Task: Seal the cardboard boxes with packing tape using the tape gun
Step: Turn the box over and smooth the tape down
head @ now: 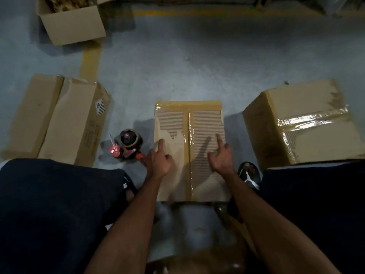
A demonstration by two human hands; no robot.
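The cardboard box (189, 151) sits on the grey floor (177, 72) between the person's knees, its top flaps closed. A strip of clear tape (189, 135) runs down the centre seam, and brown tape (187, 104) crosses the far edge. Much of the top surface is stripped to its ribbed inner layer.

The left hand (159, 161) rests on the left flap with the index finger stretched forward and the other fingers loosely bent; it holds nothing. The right hand (221, 157) rests on the right flap in the same way, index finger pointing ahead and the rest curled loosely, also holding nothing. Both hands lie either side of the seam, not touching each other.

The tape gun (126, 147) lies on the floor just beside the box's left edge, near the left hand, with its red parts and a roll of brown tape showing.

A flattened box (55, 119) lies further left. To the right stands a sealed box (302, 123) with shiny tape across its top. An open box (73, 24) stands at the far left. A black slipper (249, 175) shows between the centre box and the sealed one. Dark shorts (55, 210) cover both legs.
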